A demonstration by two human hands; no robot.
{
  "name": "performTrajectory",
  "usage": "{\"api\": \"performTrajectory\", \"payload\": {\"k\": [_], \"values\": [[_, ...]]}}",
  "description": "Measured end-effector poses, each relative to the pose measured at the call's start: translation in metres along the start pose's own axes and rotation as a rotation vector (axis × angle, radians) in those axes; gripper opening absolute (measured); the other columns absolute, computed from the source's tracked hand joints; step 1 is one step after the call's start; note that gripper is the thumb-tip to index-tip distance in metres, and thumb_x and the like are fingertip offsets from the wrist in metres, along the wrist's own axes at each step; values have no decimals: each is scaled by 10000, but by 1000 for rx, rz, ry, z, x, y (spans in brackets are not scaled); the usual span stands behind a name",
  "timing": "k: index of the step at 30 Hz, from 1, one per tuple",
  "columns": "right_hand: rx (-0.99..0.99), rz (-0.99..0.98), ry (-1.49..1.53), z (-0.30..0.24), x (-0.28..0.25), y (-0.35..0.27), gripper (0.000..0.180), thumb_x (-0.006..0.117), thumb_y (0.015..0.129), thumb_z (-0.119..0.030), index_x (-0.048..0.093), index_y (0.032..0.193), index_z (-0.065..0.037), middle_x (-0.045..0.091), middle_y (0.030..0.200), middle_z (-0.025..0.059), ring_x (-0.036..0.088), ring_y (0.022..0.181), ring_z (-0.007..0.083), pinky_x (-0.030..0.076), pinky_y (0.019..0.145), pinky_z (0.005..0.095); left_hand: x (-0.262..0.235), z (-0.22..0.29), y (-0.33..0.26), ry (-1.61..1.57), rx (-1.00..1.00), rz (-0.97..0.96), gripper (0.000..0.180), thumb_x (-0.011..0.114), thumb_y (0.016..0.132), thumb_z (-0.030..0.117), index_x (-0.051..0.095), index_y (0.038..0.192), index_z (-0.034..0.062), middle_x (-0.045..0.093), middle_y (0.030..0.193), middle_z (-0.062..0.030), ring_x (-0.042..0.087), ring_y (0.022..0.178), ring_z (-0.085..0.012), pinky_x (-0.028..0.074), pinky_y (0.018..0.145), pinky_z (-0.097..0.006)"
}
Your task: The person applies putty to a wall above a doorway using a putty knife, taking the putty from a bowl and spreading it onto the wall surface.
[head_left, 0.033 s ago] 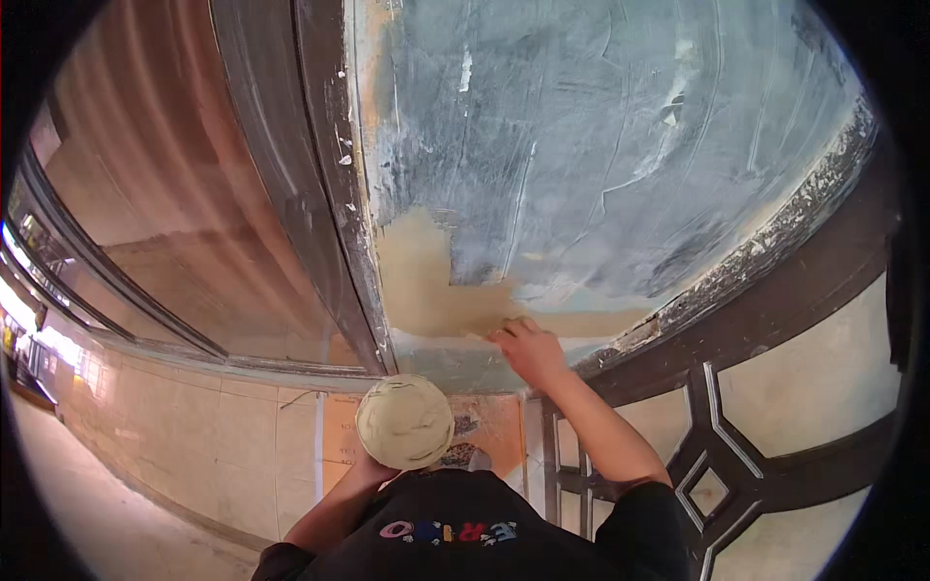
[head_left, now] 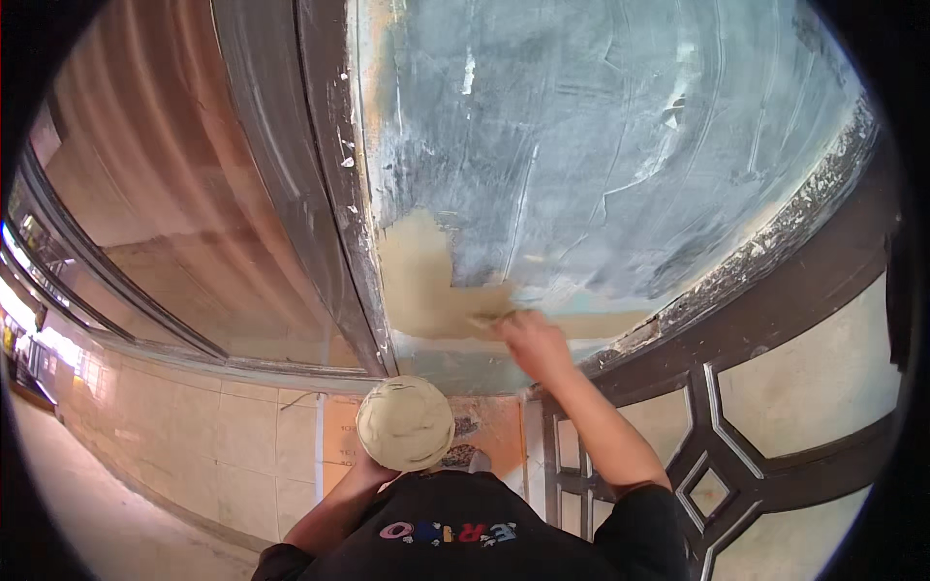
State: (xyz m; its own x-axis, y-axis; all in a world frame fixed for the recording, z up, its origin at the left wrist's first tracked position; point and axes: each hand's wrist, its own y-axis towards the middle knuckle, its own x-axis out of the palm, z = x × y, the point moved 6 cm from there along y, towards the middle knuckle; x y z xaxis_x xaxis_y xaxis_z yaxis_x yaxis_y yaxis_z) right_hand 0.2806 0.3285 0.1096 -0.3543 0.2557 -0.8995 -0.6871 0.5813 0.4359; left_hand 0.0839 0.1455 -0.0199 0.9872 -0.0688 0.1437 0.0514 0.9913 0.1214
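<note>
Round tub [head_left: 405, 423] brimful of beige putty rests in left hand [head_left: 366, 474].

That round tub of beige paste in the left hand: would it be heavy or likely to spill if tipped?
The round tub looks filled to its rim, so it is probably heavy for its size. The paste seems thick, like the beige patch clinging to the wall, so it would likely slump rather than pour. The left hand supports it from below, which suggests weight.
</note>
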Motion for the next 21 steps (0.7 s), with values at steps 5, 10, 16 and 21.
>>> {"api": "performTrajectory", "payload": {"k": [5,10,16,21], "values": [[161,628,278,-6,-125,23,143,617,760,-63,605,889,-124,604,933,44,577,860,241,499,639,376,-5,4,-2,-462,-202,26,796,749,748,248,310,1405,149,417,1386,-58,380,1286,-214,255,1102,-393],[39,136,87,-23,-31,6,154,626,763,-75,600,902,-137,601,928,44,576,872,238,499,633,366,-13,6,-4,-158,-64,-9,772,709,769,329,308,1406,160,409,1395,-56,332,1318,-216,148,1129,-432],[57,213,12,-3,-63,28,149,623,776,-66,609,920,-98,603,934,64,592,823,257,498,646,361,-13,24,-1,-406,-103,-36,784,707,768,346,297,1410,157,400,1402,-52,327,1324,-219,104,1132,-452],[290,771,540,-19,-135,19,60,582,824,-63,604,863,-24,602,858,136,598,762,301,489,660,374,-27,3,-12,-459,-190,55,799,750,741,269,314,1396,126,417,1389,-73,385,1288,-229,131,1128,-444]]}}
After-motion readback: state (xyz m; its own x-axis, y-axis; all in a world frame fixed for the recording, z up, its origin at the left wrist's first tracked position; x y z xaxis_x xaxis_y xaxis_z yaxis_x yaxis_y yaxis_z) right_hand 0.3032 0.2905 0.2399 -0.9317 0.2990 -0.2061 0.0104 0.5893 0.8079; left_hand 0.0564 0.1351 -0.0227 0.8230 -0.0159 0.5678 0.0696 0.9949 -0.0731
